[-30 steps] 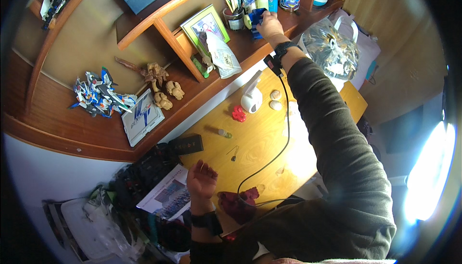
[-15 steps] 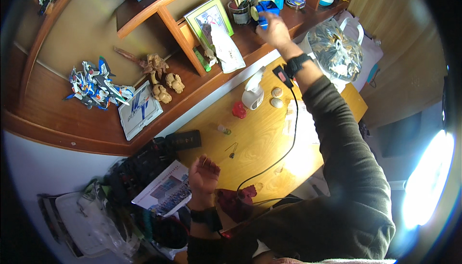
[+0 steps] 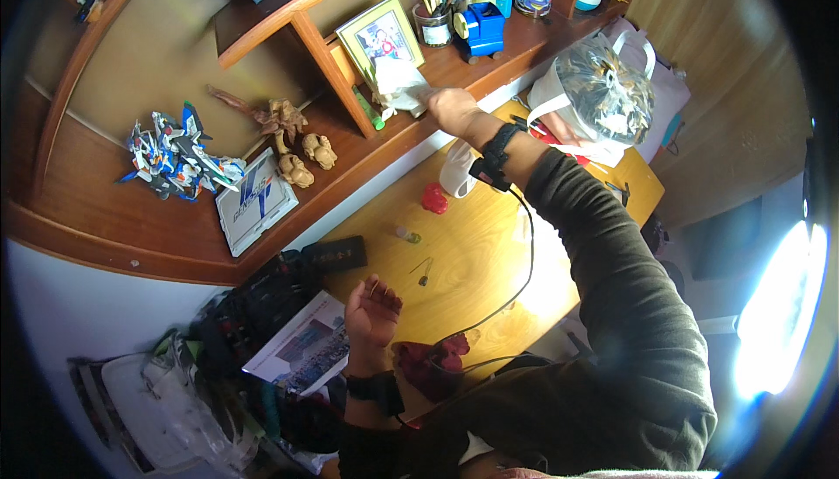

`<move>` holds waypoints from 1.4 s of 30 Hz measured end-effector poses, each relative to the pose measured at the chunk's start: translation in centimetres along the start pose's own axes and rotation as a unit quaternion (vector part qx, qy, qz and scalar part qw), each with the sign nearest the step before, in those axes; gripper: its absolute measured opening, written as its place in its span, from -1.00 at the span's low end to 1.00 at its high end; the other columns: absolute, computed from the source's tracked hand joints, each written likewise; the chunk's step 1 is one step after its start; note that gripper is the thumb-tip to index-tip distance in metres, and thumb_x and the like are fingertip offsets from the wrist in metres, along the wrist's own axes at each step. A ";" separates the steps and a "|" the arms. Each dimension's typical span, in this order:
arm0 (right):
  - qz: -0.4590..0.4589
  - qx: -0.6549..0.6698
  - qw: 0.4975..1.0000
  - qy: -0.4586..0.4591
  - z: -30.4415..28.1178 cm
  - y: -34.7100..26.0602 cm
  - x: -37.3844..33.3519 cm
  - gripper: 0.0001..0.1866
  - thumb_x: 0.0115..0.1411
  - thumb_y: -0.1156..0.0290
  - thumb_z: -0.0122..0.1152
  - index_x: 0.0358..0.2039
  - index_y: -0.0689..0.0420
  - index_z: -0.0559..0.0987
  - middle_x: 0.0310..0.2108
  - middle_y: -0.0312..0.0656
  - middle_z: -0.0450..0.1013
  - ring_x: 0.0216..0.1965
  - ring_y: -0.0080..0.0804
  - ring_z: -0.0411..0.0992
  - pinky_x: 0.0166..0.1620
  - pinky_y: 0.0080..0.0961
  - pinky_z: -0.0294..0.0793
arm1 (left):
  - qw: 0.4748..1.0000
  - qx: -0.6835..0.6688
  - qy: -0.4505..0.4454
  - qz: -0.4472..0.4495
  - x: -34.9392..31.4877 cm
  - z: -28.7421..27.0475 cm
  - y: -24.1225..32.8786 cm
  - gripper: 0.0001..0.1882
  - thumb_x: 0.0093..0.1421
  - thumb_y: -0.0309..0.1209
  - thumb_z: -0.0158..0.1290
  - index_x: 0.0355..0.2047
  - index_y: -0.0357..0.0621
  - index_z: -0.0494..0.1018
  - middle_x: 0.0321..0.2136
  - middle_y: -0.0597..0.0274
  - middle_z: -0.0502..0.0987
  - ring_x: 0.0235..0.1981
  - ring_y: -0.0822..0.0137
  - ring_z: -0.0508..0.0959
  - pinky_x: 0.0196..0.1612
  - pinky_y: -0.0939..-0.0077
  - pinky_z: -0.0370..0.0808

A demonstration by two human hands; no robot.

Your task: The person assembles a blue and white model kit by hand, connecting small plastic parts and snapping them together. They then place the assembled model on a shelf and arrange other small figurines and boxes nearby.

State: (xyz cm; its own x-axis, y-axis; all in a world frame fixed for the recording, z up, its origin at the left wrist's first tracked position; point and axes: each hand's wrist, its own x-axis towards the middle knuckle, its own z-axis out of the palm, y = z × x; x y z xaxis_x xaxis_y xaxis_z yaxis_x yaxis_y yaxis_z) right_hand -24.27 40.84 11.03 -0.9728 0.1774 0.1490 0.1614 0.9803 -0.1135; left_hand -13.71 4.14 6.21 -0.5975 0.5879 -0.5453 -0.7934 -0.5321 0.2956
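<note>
My right hand (image 3: 454,114) is closed at the front edge of the wooden shelf, its fingers gripping the near end of a crumpled white packet (image 3: 400,82). That packet lies against the lower part of a green-and-gold picture frame (image 3: 381,38). The fingertips are partly hidden behind the fist. Over the near left side of the desk, my left hand (image 3: 373,308) is raised with the palm up and the fingers slightly curled apart. It holds nothing.
On the shelf stand a blue boxy device (image 3: 482,31), a pencil cup (image 3: 433,24), carved wooden figures (image 3: 297,169) and a robot model (image 3: 179,156). The desk (image 3: 476,260) bears a red lump (image 3: 434,198), a white container (image 3: 457,173) and a black cable. A white bag (image 3: 546,99) sits right.
My right hand has left the blue device and come down leftward to the white packet, which now looks folded and shifted. The left hand has barely moved.
</note>
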 end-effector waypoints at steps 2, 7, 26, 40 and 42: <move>0.024 0.065 0.995 0.067 0.6 1.6 0.2 -0.82 -0.01 0.43 0.02 -0.40 0.14 0.56 -0.39 0.02 0.49 -0.30 -0.05 0.46 -0.23 -0.25 0.46 | 1.000 0.003 0.002 0.003 -0.1 -0.1 0.2 -0.73 0.23 -0.23 -0.17 -0.32 -0.08 0.47 -0.47 0.29 0.52 -0.42 0.27 0.51 -0.27 0.30 0.45; 0.130 0.266 0.947 0.120 0.0 5.4 -1.2 -0.77 0.01 0.36 0.12 -0.43 0.30 0.51 -0.49 0.09 0.47 -0.46 -0.01 0.46 -0.34 -0.31 0.48 | 1.000 0.016 0.019 0.011 -0.2 -0.1 0.5 -0.75 0.22 -0.22 -0.15 -0.31 -0.09 0.42 -0.48 0.30 0.48 -0.42 0.27 0.48 -0.28 0.30 0.45; 0.158 0.650 0.714 0.207 -4.6 7.3 -1.3 -0.79 0.09 0.38 0.09 -0.28 0.21 0.43 -0.50 -0.23 0.48 -0.57 -0.52 0.43 -0.55 -0.65 0.38 | 0.999 0.028 0.033 -0.004 0.9 0.5 0.1 -0.76 0.22 -0.22 -0.14 -0.30 -0.08 0.42 -0.48 0.30 0.48 -0.42 0.28 0.47 -0.29 0.31 0.44; 0.307 0.483 0.807 0.142 0.1 7.5 3.2 -0.68 0.07 0.46 -0.01 -0.15 0.33 0.41 -0.49 -0.06 0.48 -0.61 -0.34 0.51 -0.62 -0.53 0.51 | 0.999 -0.016 0.026 -0.009 1.5 -0.7 0.4 -0.76 0.17 -0.25 -0.10 -0.32 -0.10 0.47 -0.47 0.23 0.51 -0.43 0.25 0.46 -0.26 0.32 0.39; 0.270 0.505 0.812 0.116 0.0 7.3 3.6 -0.67 0.08 0.46 -0.01 -0.13 0.31 0.40 -0.46 -0.05 0.48 -0.61 -0.32 0.51 -0.62 -0.52 0.52 | 0.999 -0.012 0.028 -0.008 1.6 -0.7 0.4 -0.77 0.16 -0.26 -0.08 -0.32 -0.11 0.47 -0.48 0.22 0.51 -0.43 0.24 0.46 -0.26 0.33 0.39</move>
State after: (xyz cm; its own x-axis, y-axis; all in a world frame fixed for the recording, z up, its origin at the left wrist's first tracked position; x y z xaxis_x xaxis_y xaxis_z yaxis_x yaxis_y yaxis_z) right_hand -26.62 48.64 10.71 -0.7285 0.6847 -0.0222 0.2213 0.2045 -0.9535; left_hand -14.90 4.40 4.90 -0.5760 0.5620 -0.5936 -0.7998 -0.5375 0.2672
